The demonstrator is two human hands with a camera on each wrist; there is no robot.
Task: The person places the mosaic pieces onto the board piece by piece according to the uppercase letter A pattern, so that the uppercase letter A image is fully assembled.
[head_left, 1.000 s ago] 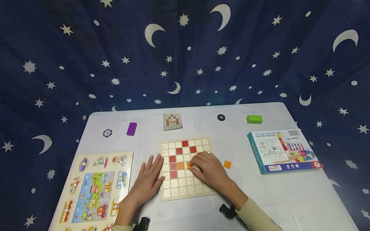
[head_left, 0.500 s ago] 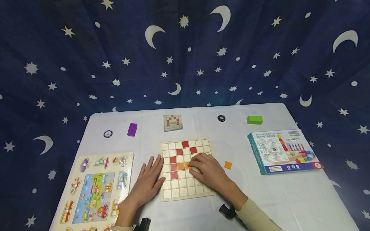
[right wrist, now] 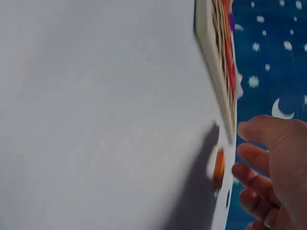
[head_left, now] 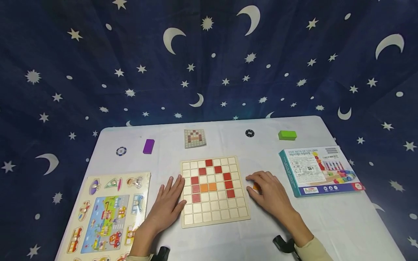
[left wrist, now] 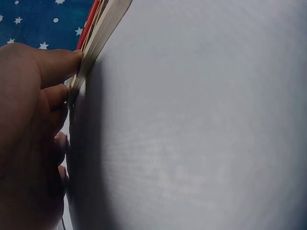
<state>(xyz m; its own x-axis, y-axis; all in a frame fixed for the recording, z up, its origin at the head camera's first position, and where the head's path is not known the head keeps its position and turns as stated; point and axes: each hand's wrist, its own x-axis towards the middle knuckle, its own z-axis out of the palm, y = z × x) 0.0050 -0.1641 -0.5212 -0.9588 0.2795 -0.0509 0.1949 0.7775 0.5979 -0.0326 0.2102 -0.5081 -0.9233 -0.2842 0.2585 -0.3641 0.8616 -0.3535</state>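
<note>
A square grid board (head_left: pixel 215 212) lies in the middle of the table, with several red tiles (head_left: pixel 227 176) forming a peaked outline. Two orange tiles (head_left: pixel 208 187) sit side by side in one row. My left hand (head_left: pixel 166 208) lies flat with straight fingers at the board's left edge, its thumb touching the edge in the left wrist view. To the right of the board, my right hand (head_left: pixel 272 194) hovers over a loose orange tile (right wrist: pixel 219 168). Its fingers are loosely bent and apart from the tile in the right wrist view, with nothing held.
Behind the board lies a small pattern card (head_left: pixel 195 138). A picture puzzle (head_left: pixel 106 221) is at the left, a boxed game (head_left: pixel 321 170) at the right. Also on the table are a purple block (head_left: pixel 148 146), a green block (head_left: pixel 287 135) and two chips, one black (head_left: pixel 249 133).
My right hand has let go of the second orange tile on the board and moved right, over the loose orange tile. The left hand has stayed in place.
</note>
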